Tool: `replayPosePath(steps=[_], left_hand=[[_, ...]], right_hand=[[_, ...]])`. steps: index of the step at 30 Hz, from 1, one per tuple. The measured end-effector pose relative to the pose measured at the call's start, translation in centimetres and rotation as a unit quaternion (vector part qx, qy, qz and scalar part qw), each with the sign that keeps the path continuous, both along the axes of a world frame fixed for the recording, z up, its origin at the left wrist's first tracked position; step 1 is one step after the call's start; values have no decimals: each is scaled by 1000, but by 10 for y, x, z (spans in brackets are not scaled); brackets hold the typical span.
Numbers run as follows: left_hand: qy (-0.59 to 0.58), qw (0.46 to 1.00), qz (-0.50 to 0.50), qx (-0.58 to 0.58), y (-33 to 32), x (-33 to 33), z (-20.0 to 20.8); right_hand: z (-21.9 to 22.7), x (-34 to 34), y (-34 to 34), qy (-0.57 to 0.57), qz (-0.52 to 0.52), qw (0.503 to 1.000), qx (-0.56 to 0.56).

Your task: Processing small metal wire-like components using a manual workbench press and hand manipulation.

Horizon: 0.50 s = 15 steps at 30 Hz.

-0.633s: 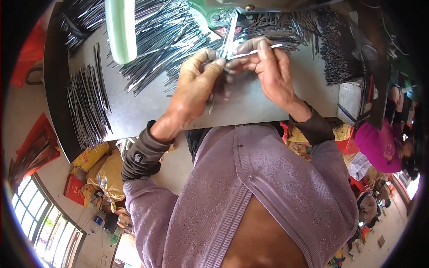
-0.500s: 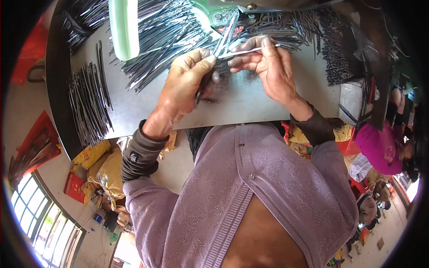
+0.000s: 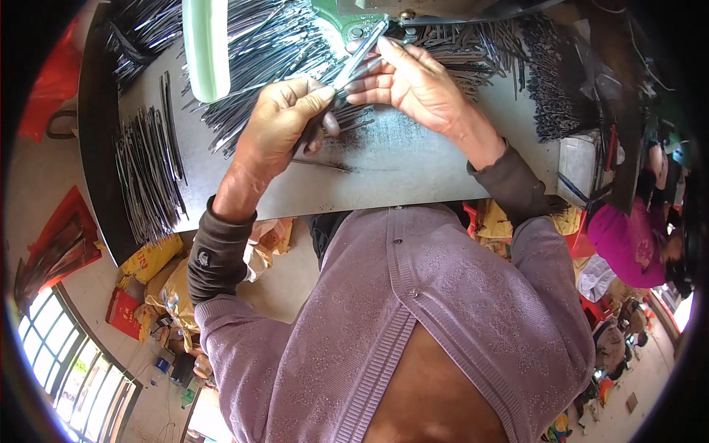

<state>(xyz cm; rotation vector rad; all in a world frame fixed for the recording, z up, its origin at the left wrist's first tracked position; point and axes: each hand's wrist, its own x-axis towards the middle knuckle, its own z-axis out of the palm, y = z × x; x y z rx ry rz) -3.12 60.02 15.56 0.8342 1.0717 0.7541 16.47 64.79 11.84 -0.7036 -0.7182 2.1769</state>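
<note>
Above the near middle of the metal table (image 3: 413,177), both my hands are closed on thin, shiny strips (image 3: 360,57) that run up toward a green machine base (image 3: 334,10). My left hand (image 3: 282,118) pinches their lower end between thumb and forefinger. Its other fingers curl below, and something dark shows beneath the palm, too unclear to name. Farther up, my right hand (image 3: 417,85) grips the same strips with thumb and fingertips. Behind my left hand lies a broad heap of long dark strips (image 3: 273,52). The exact number of strips held cannot be made out.
A pale green curved guard (image 3: 207,52) stands at the upper left. Dark strips (image 3: 148,173) lie in a row at the left, with a dense stack (image 3: 554,81) at the right. A whitish box (image 3: 577,168) sits by the right edge. Another person in magenta (image 3: 628,240) is at far right.
My left hand has moved left and slightly nearer. My right hand has shifted left and up, from a strip pointing right to the strips by the machine.
</note>
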Motion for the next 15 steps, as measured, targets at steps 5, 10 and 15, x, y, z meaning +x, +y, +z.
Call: replayPosePath(steps=[5, 10, 15], left_hand=[[130, 986, -46, 90, -1, -7, 12], [-152, 978, 135, -52, 6, -6, -11], [-287, 937, 199, -19, 21, 41, -10]], right_hand=[[7, -1, -17, 26, -15, 999, 40], [-7, 41, 6, 2, -127, 989, 74], [-10, 46, 25, 17, -221, 975, 30]])
